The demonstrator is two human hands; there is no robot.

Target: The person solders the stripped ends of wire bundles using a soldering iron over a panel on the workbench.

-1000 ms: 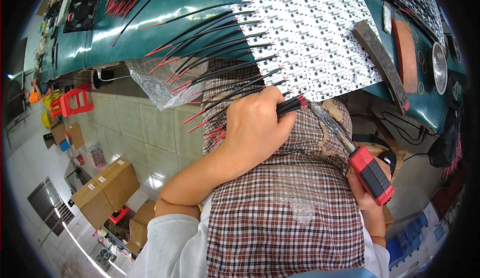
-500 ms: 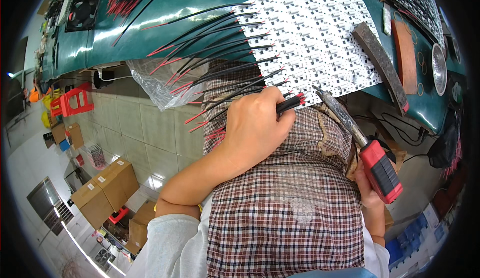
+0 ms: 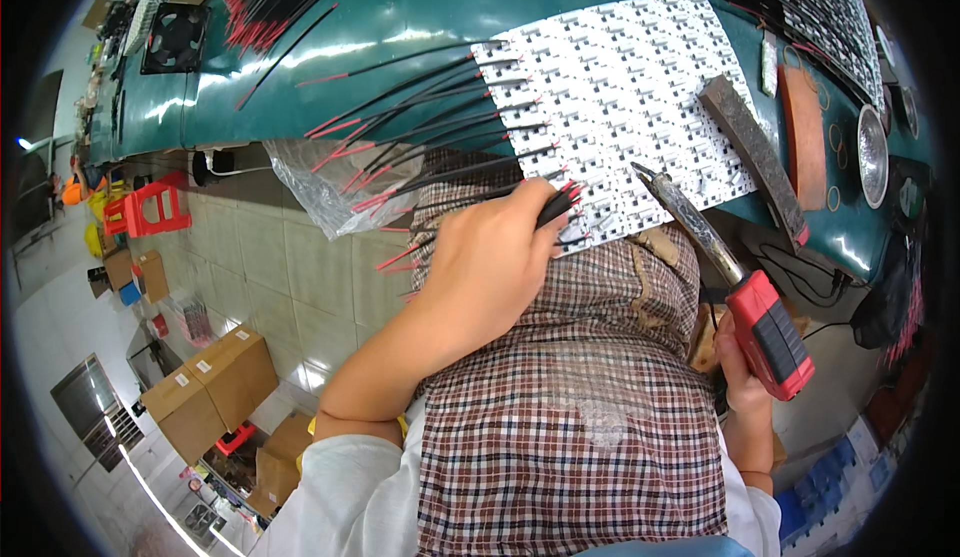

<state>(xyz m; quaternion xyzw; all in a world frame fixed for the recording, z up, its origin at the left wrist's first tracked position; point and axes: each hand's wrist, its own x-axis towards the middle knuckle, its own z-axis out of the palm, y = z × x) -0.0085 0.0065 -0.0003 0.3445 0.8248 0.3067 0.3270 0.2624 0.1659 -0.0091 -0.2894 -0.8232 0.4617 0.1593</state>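
My left hand (image 3: 488, 262) is closed on black wires (image 3: 552, 209); my right hand (image 3: 745, 377) grips 1 soldering iron (image 3: 768, 333), tip (image 3: 650, 180) over the white board (image 3: 625, 87).

The left hand (image 3: 490, 262) hides much of the wire bundle (image 3: 556, 207) in its grip. The soldering iron (image 3: 772, 339) covers part of the right hand (image 3: 742, 375). Fine detail on the white board (image 3: 630, 117) is too small to identify; the upper edge cuts off the wire pile (image 3: 285, 2).

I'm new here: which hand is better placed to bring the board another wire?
Probably the left hand: it holds black wires near the white board; the right hand grips the soldering iron.
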